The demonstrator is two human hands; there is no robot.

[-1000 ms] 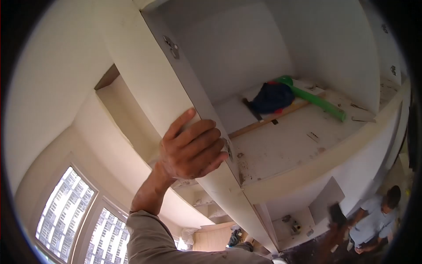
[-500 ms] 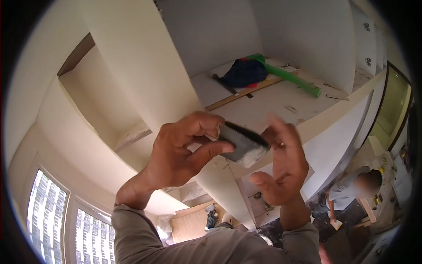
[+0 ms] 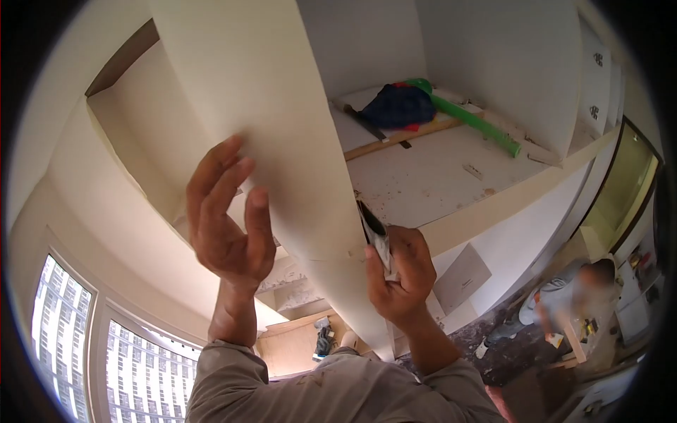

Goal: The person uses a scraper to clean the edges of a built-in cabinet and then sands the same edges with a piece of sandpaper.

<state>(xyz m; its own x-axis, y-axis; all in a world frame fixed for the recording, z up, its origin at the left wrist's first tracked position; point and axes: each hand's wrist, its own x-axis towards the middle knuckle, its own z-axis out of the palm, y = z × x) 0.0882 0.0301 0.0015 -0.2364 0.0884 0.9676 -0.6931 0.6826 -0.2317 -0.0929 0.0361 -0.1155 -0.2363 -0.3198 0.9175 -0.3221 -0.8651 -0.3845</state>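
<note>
Beside the cream panel's [image 3: 282, 127] right edge, your right hand [image 3: 402, 271] is clamped on one bent sheet [image 3: 379, 244], black on its curved inner face and chalky grey outside (whether it touches the edge, you cannot tell). Your left hand [image 3: 231, 218], well apart from it, is raised at the panel's left side, fingers loosely curved. Right of the panel, your shelf [image 3: 423, 183] bears one green tube [image 3: 479, 127] and one dark blue bundle [image 3: 398, 104]; farther right, two metal fittings [image 3: 598, 58].
</note>
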